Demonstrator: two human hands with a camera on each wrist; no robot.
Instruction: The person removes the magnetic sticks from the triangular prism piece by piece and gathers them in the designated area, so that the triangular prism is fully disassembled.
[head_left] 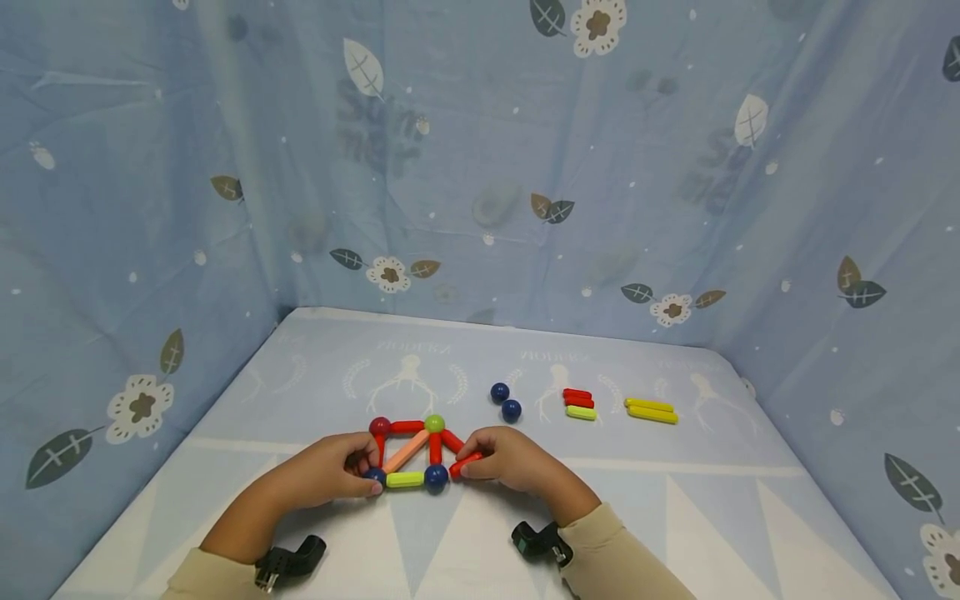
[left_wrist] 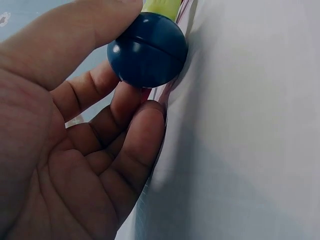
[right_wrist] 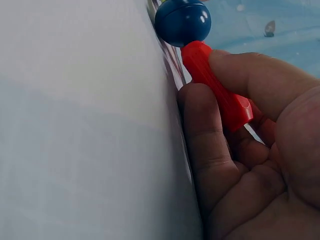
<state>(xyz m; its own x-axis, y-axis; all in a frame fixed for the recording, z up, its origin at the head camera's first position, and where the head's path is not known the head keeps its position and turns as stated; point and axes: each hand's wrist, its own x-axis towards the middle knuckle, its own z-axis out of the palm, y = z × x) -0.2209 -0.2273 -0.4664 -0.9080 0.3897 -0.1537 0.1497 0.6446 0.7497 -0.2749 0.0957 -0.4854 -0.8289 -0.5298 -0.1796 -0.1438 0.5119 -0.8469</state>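
A flat frame of rods and balls lies on the cloth in front of me. My left hand (head_left: 318, 471) pinches the dark blue ball (left_wrist: 147, 55) at its near left corner, thumb on top. From there a lime rod (head_left: 405, 480) runs to another dark blue ball (head_left: 437, 477). A short red rod (right_wrist: 212, 82) is gripped between thumb and fingers of my right hand (head_left: 513, 461), its tip at that second ball. Behind are a red ball (head_left: 380, 426), a green ball (head_left: 434, 424), an orange diagonal rod (head_left: 407, 452) and several red rods. The right fingers partly hide one slanting red rod (head_left: 452, 442).
Two loose dark blue balls (head_left: 512, 410) lie behind the frame. Farther right are two short red rods (head_left: 578, 403) beside a lime rod (head_left: 581, 413), then two longer yellow rods (head_left: 652, 414). Patterned blue curtains (head_left: 480, 167) stand around the table's back and sides.
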